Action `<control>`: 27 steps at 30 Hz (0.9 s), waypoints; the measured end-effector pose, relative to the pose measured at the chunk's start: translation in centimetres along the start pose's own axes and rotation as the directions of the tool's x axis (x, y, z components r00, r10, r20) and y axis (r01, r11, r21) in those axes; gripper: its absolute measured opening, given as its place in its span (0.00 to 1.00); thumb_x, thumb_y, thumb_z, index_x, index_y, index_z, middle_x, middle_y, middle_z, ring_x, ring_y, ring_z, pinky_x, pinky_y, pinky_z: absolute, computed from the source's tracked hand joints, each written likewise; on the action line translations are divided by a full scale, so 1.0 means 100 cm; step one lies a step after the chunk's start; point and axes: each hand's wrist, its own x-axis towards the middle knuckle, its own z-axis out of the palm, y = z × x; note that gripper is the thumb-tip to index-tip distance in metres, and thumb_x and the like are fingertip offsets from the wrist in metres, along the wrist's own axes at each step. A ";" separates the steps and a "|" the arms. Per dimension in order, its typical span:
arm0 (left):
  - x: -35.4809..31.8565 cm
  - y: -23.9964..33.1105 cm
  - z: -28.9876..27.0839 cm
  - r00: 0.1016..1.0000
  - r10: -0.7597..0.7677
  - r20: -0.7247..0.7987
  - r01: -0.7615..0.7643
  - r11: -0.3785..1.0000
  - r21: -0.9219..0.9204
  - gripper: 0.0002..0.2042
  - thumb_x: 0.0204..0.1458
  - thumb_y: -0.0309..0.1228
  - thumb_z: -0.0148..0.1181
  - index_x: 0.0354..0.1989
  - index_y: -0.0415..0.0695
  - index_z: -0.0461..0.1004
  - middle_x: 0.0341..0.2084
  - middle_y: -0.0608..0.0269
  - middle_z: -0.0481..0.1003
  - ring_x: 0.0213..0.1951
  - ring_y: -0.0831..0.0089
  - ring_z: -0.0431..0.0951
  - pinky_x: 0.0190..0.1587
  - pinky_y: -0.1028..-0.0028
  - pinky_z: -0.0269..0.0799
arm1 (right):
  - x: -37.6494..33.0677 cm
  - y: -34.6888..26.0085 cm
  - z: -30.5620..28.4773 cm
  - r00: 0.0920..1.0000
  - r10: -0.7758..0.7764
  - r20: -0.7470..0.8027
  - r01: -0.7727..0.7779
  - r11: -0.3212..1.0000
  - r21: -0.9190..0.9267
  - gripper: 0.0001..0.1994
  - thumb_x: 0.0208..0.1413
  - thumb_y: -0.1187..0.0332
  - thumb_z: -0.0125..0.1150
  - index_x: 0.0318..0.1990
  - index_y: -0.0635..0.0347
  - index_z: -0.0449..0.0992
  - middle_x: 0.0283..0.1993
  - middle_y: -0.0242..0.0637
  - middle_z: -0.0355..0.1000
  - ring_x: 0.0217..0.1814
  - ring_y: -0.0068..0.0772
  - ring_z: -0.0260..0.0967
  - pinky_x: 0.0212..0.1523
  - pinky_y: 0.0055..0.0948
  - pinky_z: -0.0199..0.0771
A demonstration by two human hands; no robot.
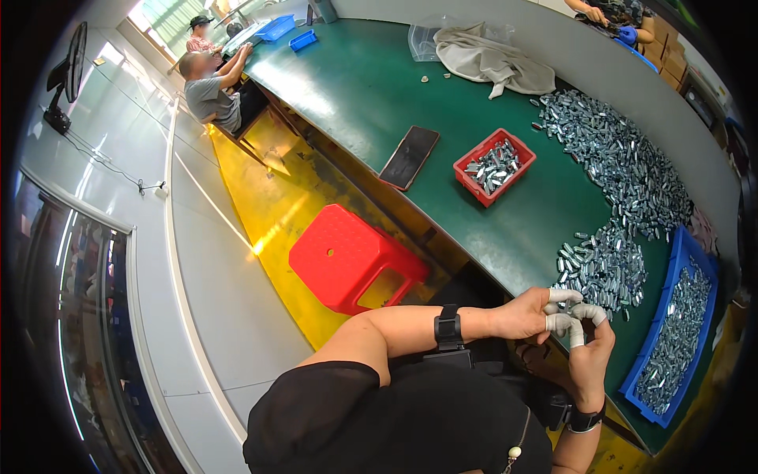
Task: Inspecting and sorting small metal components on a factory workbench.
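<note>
My left hand (521,315) and my right hand (591,347) meet at the table's near edge, fingertips wrapped in white tape or finger covers. Between the pinched fingertips of both hands a small silvery metal piece (568,307) shows in part; the fingers hide most of it. Just beyond them lies a loose heap of small shiny metal pieces (604,265), joined to a larger pile (624,158) along the table's far side. A red tray (461,175) farther left holds several more such pieces.
A blue tray (677,272) full of small metal parts stands at the right on the green table (347,87). A phone (410,158), a grey cloth (489,59) and a small blue bin (302,40) lie farther off. A red stool (339,257) stands left. Other people (217,95) sit beyond.
</note>
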 end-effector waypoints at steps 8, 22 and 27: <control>-0.002 -0.004 0.001 0.985 0.166 -0.054 -0.136 0.921 0.364 0.26 0.52 0.22 0.54 0.61 0.44 0.57 0.33 0.64 0.73 0.32 0.83 0.71 0.34 0.78 0.69 | 0.002 0.005 0.002 0.996 0.091 -0.007 -0.090 0.989 0.117 0.02 0.52 0.78 0.54 0.33 0.66 0.70 0.29 0.33 0.70 0.31 0.19 0.64 0.34 0.20 0.66; -0.006 0.001 -0.012 0.848 0.527 0.055 -0.420 0.605 0.676 0.26 0.51 0.25 0.56 0.60 0.42 0.58 0.38 0.56 0.74 0.38 0.70 0.75 0.40 0.72 0.70 | 0.004 0.024 0.015 0.993 0.117 0.011 -0.116 0.963 0.243 0.05 0.59 0.70 0.51 0.33 0.61 0.69 0.24 0.21 0.62 0.23 0.11 0.52 0.22 0.14 0.51; -0.006 0.018 -0.010 0.991 -0.121 -0.064 0.130 0.976 0.172 0.25 0.54 0.27 0.52 0.61 0.41 0.55 0.33 0.57 0.74 0.33 0.72 0.74 0.38 0.73 0.71 | 0.003 0.022 0.024 0.995 0.028 -0.093 -0.008 0.977 0.211 0.05 0.59 0.69 0.51 0.32 0.60 0.67 0.24 0.22 0.62 0.23 0.11 0.52 0.23 0.14 0.52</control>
